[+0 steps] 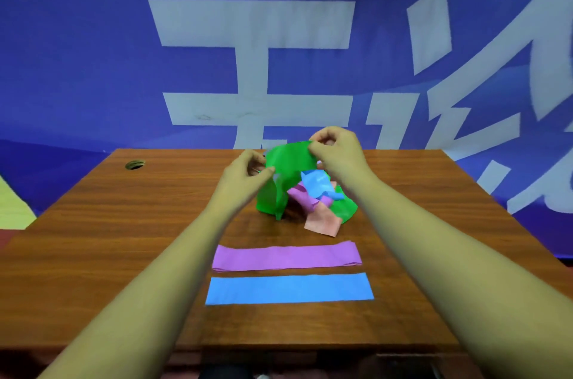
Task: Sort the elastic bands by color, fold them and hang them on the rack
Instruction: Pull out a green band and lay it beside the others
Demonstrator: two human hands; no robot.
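Sorting step: left hand [248, 169] and right hand [333, 146] both pinch the green band [286, 163], lifted above the pile [316, 195] of mixed bands. Purple band [286, 256] and blue band [290, 288] lie flat just nearer than the pile. Next move, likely: free the green, lay it flat beside them. Its lower end may be snagged, unclear. No rack visible.

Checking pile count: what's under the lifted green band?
A crumpled blue band, purple band and pink band lie under the green band, pinched by left hand and right hand. Anything deeper is covered.
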